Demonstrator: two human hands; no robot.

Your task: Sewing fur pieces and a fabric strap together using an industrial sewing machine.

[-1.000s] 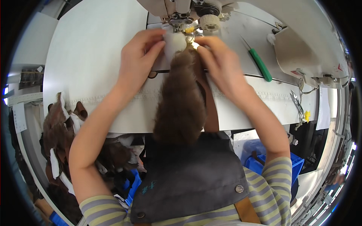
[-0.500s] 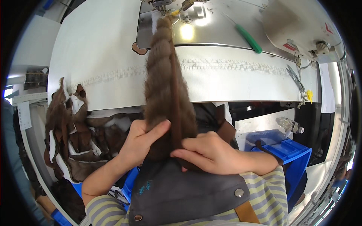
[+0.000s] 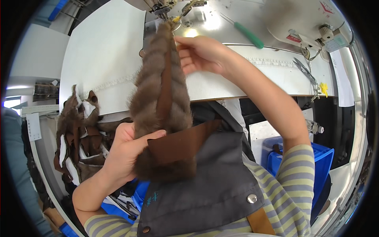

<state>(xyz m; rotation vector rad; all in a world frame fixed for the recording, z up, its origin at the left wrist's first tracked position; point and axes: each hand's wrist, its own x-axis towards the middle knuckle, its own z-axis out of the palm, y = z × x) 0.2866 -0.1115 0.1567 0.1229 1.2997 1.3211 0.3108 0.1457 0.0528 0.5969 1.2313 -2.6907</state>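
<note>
A long brown fur strip [image 3: 158, 91] with a brown leather band down its middle runs from the sewing machine needle area [image 3: 169, 12] at the top to my lap. My left hand [image 3: 126, 152] grips the fur's lower end, thumb across the brown leather flap [image 3: 181, 142]. My right hand [image 3: 199, 53] is raised beside the strip's upper part, fingers curled and touching its right edge near the top.
A white sewing table [image 3: 102, 55] lies ahead, with a green-handled tool [image 3: 246, 34] on the metal machine bed and scissors [image 3: 304, 71] to the right. A heap of brown fur pieces [image 3: 77, 130] hangs at the left. A blue bin [image 3: 316, 166] stands at the lower right.
My right hand has gone from the fur's lower end up to its upper part near the machine. My left hand still holds the lower end.
</note>
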